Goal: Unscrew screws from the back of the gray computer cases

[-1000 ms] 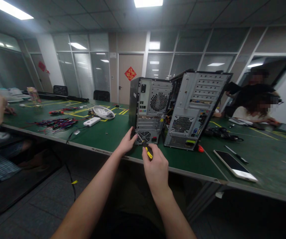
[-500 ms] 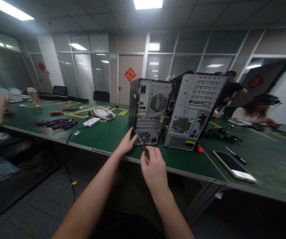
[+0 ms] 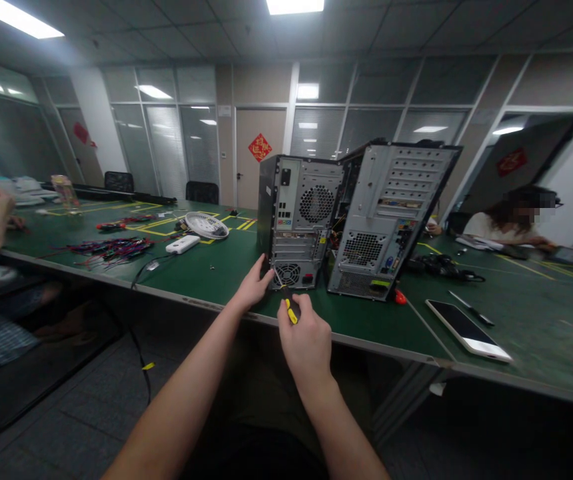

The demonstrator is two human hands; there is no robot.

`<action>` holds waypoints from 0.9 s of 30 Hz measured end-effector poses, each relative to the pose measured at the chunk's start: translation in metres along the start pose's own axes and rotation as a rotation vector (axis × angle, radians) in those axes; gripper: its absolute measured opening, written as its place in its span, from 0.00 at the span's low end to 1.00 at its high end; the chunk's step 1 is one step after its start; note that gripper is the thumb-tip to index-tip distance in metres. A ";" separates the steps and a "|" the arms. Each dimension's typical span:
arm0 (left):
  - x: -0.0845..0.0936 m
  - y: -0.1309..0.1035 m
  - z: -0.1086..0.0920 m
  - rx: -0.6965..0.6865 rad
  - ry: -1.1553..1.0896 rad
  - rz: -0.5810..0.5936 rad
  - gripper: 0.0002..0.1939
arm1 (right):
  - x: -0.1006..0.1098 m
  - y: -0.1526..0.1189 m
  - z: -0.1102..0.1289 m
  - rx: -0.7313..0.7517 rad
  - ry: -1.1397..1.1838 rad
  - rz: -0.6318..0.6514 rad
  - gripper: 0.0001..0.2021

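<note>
In the head view, a black and grey computer tower [image 3: 308, 172] stands with its back panel facing me. My left hand [image 3: 253, 288] grips its lower left corner, fingers along the side and thumb by the back edge. A screwdriver [image 3: 292, 311] with a black and yellow handle is in my right hand [image 3: 307, 339], whose fingers are closed round the handle. Its shaft slants up and left to the tower's lower left corner, beside the round fan grille. Whether the tip sits in a screw is too small to tell.
A second tower [image 3: 366, 200], its side open, stands close on the right. A phone [image 3: 466, 329] and a pen [image 3: 471, 308] lie farther right on the green table [image 3: 231, 263]. Leftward are a white power strip [image 3: 182, 245], a white basket [image 3: 206, 225] and bundled wires [image 3: 111, 249]. People sit at both sides.
The screwdriver handle has turned, showing more yellow, and my right fingers have shifted on it. My left hand keeps its place. A standing person at the right is now out of sight.
</note>
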State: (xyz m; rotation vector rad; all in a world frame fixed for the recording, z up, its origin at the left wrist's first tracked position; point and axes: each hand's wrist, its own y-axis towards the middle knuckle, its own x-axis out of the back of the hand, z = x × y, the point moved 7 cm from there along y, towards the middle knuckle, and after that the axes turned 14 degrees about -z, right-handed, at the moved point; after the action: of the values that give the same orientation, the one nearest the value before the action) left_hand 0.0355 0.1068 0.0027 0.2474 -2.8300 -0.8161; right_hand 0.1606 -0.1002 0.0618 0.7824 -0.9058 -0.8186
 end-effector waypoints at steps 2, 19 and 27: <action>-0.001 0.000 0.000 0.015 -0.012 0.016 0.38 | 0.001 0.000 0.000 -0.020 0.024 -0.008 0.08; -0.002 0.001 0.002 0.022 -0.031 0.022 0.38 | 0.004 0.013 0.011 0.181 -0.189 0.282 0.06; 0.000 -0.001 -0.001 0.021 -0.039 0.026 0.39 | 0.004 0.019 0.013 0.057 -0.115 0.257 0.04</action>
State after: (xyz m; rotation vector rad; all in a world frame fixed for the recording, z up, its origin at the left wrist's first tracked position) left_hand 0.0363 0.1056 0.0035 0.1997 -2.8727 -0.7954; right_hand 0.1556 -0.0982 0.0848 0.6566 -1.1115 -0.6183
